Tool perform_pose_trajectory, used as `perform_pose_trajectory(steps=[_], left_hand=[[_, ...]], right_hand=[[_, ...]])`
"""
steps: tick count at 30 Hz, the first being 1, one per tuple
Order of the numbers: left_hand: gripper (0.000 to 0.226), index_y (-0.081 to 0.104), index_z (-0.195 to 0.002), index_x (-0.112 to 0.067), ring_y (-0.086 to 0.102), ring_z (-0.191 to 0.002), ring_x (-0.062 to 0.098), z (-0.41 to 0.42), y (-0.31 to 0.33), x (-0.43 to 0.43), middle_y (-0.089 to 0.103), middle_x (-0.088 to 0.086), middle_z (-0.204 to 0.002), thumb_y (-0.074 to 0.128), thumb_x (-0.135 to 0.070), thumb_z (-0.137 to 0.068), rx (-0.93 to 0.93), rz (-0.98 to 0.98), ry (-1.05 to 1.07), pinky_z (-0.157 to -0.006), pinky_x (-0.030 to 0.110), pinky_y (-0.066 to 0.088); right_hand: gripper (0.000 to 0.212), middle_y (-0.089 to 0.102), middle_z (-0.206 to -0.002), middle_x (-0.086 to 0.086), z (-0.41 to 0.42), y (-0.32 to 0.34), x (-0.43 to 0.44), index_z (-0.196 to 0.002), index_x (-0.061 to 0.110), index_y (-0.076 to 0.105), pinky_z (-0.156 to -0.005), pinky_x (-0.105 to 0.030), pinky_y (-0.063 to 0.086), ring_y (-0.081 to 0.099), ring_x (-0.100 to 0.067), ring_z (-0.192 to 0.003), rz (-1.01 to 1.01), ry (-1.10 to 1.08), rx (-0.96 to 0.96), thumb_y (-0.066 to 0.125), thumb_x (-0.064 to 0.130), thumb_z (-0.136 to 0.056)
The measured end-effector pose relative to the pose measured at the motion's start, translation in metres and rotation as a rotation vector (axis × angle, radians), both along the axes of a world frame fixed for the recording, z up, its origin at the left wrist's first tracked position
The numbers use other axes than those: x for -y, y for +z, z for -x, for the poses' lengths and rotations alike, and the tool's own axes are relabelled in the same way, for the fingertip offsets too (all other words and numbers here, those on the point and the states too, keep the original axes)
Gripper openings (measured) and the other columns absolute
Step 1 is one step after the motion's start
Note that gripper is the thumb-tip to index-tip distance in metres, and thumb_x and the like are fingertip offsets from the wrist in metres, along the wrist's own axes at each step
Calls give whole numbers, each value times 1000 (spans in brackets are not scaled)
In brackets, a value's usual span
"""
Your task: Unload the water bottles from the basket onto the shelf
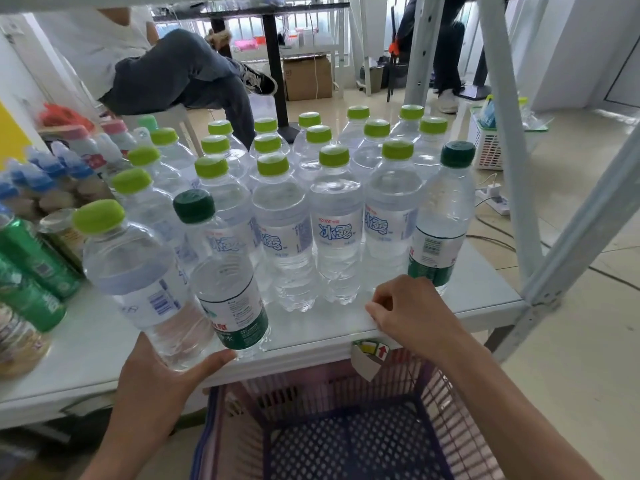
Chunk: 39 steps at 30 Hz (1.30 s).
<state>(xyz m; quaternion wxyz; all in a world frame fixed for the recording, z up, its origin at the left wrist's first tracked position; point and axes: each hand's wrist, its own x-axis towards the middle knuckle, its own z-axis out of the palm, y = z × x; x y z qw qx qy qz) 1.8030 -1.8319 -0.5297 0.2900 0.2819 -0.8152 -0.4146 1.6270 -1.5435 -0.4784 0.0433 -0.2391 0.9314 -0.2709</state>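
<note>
Several clear water bottles with light green caps stand in rows on the white shelf. My left hand grips one such bottle by its base; the bottle tilts left over the shelf's front left. Right beside it a dark-green-capped bottle stands at the shelf's front edge, and my thumb touches its foot. A second dark-green-capped bottle stands at the right end of the front row. My right hand rests curled on the shelf edge just in front of it, holding nothing. The purple and pink basket below looks empty.
Green cans and blue-capped bottles crowd the shelf's left side. White shelf posts rise at the right. A seated person's legs are behind the shelf. A white basket sits on the floor at right.
</note>
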Motion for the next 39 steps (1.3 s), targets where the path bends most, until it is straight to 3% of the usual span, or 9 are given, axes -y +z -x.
perform_pose_trajectory(steps=[6,12,16,19,28,31,34,36,39], left_hand=[[90,52,-115,-31,52,-81,-14,0,2,0,57,-28,-89,92,-58,-39,6,6,-10,-68,19,44],[81,55,-108,-24,60,-70,-2,0,3,-2,57,-20,-76,90,-57,-43,17,54,-13,-56,15,41],[87,56,-114,-24,53,-67,-3,-1,1,1,61,-19,-84,89,-60,-42,12,63,-21,-58,20,44],[93,58,-127,-24,61,-87,7,-1,1,1,63,-21,-100,92,-54,-46,18,52,-49,-72,21,46],[99,54,-128,-23,60,-97,15,-1,-1,1,61,-12,-104,91,-57,-42,25,59,-46,-83,34,49],[114,54,-135,-21,63,-104,21,2,-10,16,65,-3,-117,89,-73,-40,71,56,-68,-89,41,53],[129,54,-144,-21,65,-120,26,3,-9,27,68,4,-129,80,-88,-36,166,-44,-173,-103,51,51],[119,59,-136,-16,69,-110,24,1,-1,24,72,5,-118,83,-84,-42,137,16,-131,-97,46,56],[93,55,-127,-29,65,-110,-5,-14,11,-5,68,-22,-119,92,-67,-51,60,4,-113,-95,13,53]], right_hand=[[25,73,-63,2,11,11,-37,-66,16,71,-52,-21,50,70,-10,-59,-153,-65,197,69,29,-88],[23,72,-68,-6,14,12,-44,-72,6,73,-57,-35,55,69,-19,-66,-191,-183,142,68,23,-86],[27,65,-61,-12,13,10,-42,-63,2,62,-50,-28,40,54,-17,-54,-161,-193,126,64,19,-85],[32,50,-55,-3,11,11,-38,-56,14,46,-48,-28,34,46,-17,-51,-152,-183,107,60,16,-84],[27,55,-59,-3,6,5,-26,-60,14,48,-47,-26,38,51,-19,-51,-172,-300,51,58,22,-84],[22,62,-74,-7,-3,0,-17,-71,13,55,-58,-31,49,60,-24,-70,-219,-322,-15,54,28,-87],[22,63,-93,-7,-21,-10,-19,-95,11,64,-85,-43,54,55,-26,-96,-164,-319,-76,55,31,-92],[26,60,-107,-7,-35,-10,-22,-109,10,62,-96,-45,49,51,-27,-105,-108,-338,-95,55,29,-93],[27,58,-117,-8,-74,-3,-19,-115,10,59,-100,-46,48,53,-29,-111,10,-375,-52,59,25,-93]])
